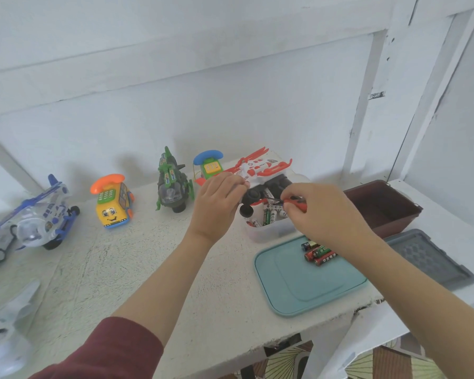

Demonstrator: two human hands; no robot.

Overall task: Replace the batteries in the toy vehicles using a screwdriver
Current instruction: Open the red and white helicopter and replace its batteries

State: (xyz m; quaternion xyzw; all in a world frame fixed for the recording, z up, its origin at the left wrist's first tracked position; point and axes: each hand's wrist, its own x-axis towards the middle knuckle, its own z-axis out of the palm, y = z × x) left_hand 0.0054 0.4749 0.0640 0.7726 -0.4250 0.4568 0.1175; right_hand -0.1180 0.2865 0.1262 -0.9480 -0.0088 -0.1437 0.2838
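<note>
My left hand [218,203] grips a white and red toy helicopter [257,170], tipped so its black underside and wheels face me, above a clear tub of batteries [268,222]. My right hand [320,214] pinches a red-handled screwdriver [294,201] whose tip points at the toy's underside. Several loose batteries [319,254] lie on a teal lid [307,283], partly hidden by my right wrist.
Along the white table's back stand a blue and white toy plane [36,214], a yellow phone car [112,203], a green helicopter [173,187] and a green phone toy [210,166]. A brown bin [381,206] and a grey tray [427,258] sit at the right.
</note>
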